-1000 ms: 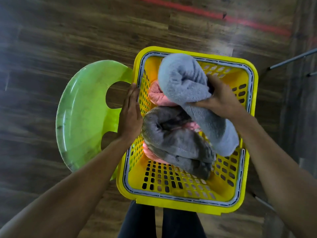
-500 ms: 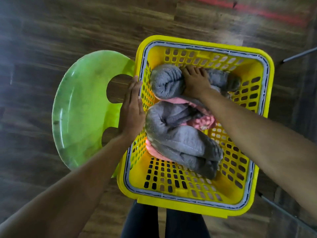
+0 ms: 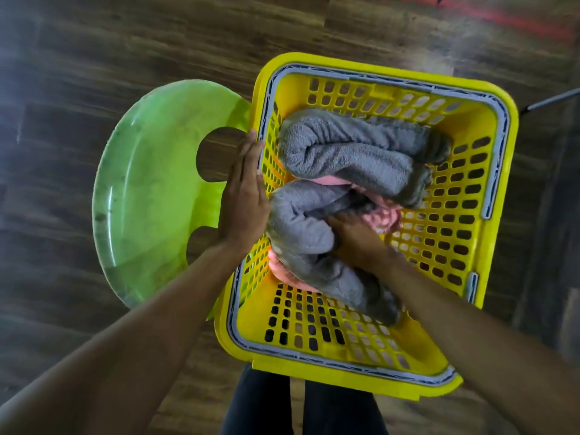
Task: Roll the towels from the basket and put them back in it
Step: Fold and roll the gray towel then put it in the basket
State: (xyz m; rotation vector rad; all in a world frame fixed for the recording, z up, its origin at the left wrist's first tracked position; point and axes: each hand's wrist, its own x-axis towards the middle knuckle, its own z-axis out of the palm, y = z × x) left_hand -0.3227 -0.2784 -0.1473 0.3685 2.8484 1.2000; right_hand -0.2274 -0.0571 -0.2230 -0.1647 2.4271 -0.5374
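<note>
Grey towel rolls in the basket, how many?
2: far grey roll at the far end of the basket; near grey roll under the right hand. Pink towels beneath could hide more.

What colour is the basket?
The basket is yellow with a grey rim band; head view.

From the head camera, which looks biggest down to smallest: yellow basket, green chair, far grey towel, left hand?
1. yellow basket
2. green chair, partly covered by the basket
3. far grey towel
4. left hand
</note>
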